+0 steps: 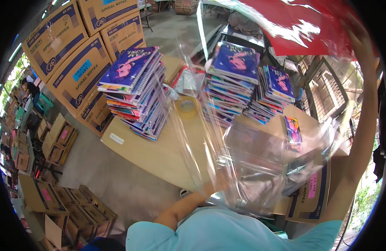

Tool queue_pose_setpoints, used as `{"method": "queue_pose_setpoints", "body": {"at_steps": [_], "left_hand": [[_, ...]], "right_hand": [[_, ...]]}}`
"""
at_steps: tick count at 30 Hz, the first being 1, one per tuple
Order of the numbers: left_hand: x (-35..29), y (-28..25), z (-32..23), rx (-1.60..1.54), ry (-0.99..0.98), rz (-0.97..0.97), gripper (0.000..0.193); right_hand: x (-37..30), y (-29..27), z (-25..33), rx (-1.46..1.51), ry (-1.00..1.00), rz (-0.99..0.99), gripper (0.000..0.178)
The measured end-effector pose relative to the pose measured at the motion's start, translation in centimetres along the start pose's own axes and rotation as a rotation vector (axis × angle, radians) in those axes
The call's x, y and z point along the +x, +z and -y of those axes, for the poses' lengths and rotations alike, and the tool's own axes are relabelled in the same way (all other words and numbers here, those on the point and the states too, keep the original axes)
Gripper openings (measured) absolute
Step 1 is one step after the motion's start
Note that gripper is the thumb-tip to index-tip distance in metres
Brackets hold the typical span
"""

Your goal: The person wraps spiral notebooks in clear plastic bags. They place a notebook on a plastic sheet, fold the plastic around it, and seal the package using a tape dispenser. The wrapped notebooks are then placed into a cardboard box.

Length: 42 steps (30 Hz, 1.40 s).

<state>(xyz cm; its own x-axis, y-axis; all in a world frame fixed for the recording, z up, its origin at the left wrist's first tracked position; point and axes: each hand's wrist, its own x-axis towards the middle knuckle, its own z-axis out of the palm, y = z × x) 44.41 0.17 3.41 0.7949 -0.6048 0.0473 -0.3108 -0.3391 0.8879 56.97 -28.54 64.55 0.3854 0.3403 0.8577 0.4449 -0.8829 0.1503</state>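
My left hand (221, 180) is low in front of my chest, seen through crinkled clear plastic and closed on it. This clear plastic bag (255, 167) spreads over the right half of the table, with long folds running up between the notebook stacks. Raised at the upper right, my right hand (360, 39) is closed at the edge of a glossy red plastic sheet (293, 29); its fingers are partly blurred. A tall stack of spiral notebooks (134, 92) stands to the left, and two more stacks, one notebook stack (232, 79) and a shorter notebook pile (272, 94), stand beyond the plastic.
On the wooden table (147, 157) lie a tape roll (187, 108) and a small colourful booklet (292, 130). Large cartons (71, 62) are piled at the left. An open carton (312, 192) is at the table's right side. More cartons (71, 205) sit lower left; a person (32, 94) is far left.
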Motion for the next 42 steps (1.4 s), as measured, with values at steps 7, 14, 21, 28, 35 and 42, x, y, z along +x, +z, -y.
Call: {"method": "queue_pose_setpoints", "body": {"at_steps": [7, 14, 21, 28, 35, 42], "left_hand": [[7.8, -22.5, -0.4, -0.014, 0.049, -1.033, 0.042], [25.5, -33.4, 8.1, 0.407, -0.354, -0.946, 0.098], [28.8, -36.4, 15.7, 0.554, -0.536, -0.527, 0.115], [22.5, -28.9, 11.6, -0.511, -0.178, -0.813, 0.078], [0.8, -22.4, 2.7, -0.468, -0.354, -0.736, 0.081], [-2.5, -23.5, -4.0, -0.396, 0.005, -1.111, 0.095]], "right_hand": [[9.4, 15.7, 8.6, 0.293, 0.284, 0.297, 0.041], [11.5, 40.6, 4.0, 0.457, 0.817, -0.057, 0.029], [7.5, 56.3, 19.3, 1.022, 1.372, -0.298, 0.019], [-9.5, 72.8, 20.1, 1.157, 1.860, -0.361, 0.033], [-21.0, 74.1, 28.7, 1.072, 1.996, -0.439, 0.035], [-25.9, 64.9, 32.1, 1.565, 1.972, 0.231, 0.019]]}}
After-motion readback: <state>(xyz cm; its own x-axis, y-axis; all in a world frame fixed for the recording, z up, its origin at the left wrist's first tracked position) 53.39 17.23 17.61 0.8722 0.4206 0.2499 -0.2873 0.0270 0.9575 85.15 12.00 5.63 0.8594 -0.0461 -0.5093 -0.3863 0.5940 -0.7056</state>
